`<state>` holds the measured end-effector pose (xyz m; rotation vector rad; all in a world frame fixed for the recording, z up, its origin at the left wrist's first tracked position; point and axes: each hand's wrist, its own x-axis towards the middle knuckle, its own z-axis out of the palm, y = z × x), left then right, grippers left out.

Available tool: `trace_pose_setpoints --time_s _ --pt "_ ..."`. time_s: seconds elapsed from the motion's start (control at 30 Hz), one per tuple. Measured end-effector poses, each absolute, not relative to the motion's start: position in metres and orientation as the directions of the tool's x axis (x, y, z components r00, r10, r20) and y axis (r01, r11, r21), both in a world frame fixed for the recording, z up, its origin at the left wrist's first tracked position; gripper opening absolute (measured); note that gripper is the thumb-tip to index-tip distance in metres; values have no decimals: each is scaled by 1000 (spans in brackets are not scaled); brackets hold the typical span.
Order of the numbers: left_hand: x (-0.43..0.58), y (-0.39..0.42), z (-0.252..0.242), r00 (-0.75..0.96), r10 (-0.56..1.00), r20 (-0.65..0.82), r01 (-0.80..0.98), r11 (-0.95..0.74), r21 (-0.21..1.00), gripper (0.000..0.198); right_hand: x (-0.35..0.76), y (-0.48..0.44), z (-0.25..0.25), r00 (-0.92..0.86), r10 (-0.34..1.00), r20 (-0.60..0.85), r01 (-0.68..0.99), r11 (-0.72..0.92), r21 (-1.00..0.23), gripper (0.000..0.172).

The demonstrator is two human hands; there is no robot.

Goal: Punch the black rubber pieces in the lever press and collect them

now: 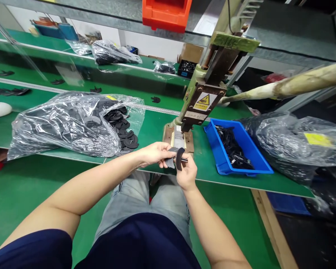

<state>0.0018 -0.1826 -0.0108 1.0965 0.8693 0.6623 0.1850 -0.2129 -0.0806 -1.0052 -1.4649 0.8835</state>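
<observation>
Head view: matte, crescent-shaped black piece [179,158] in the fingertip grip of left hand [156,154] and right hand [187,174].

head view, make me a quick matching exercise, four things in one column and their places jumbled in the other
Things
1. curved black piece
2. orange bin
3. blue tray
4. yellow warning label

Places
A. on the green bench, right of the press
B. between the left hand and the right hand
C. on the front of the press
D. up at the metal shelf

Right pairs: 1-B, 2-D, 3-A, 4-C
</observation>
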Motion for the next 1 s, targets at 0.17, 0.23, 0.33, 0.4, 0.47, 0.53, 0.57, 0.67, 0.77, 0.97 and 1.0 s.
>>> trace_pose_setpoints --time_s 0.17,0.23,0.33,0.4,0.47,0.53,0.57,0.67,0.77,0.97,1.0 --pt "-2 -174 -11 455 856 -246 93 229 969 52 202 -207 -77 -131 918 375 245 397 -885 21" --pt "-4 -176 -10 413 885 -212 134 172 976 48 210 -206 -73 -166 899 405 297 437 -849 21" --pt "-4 -185 -7 279 960 -14 188 -41 981 38 218 -207 -67 -209 858 469 363 513 -778 19" --pt "-2 -191 -6 243 956 161 284 -229 931 32 219 -207 -64 -236 829 506 394 558 -730 17" --pt "0 -195 -8 293 925 240 374 -342 862 31 217 -207 -62 -263 802 536 410 596 -691 16" --pt "2 -195 -11 322 919 228 406 -352 843 37 216 -208 -60 -282 778 562 418 627 -658 14" --pt "3 -194 -14 322 923 209 404 -333 852 39 215 -208 -60 -289 767 573 419 640 -644 14" --pt "4 -190 -20 307 937 167 365 -277 889 41 216 -209 -61 -293 741 604 415 668 -618 15" --pt "4 -190 -22 248 962 116 220 -173 960 35 217 -210 -62 -257 736 627 404 671 -622 20" --pt "-6 -191 -22 511 847 -148 51 142 989 46 219 -209 -65 -243 768 592 385 637 -668 24" --pt "-12 -188 -23 490 861 -138 75 115 990 45 220 -208 -66 -238 782 576 388 621 -682 26"
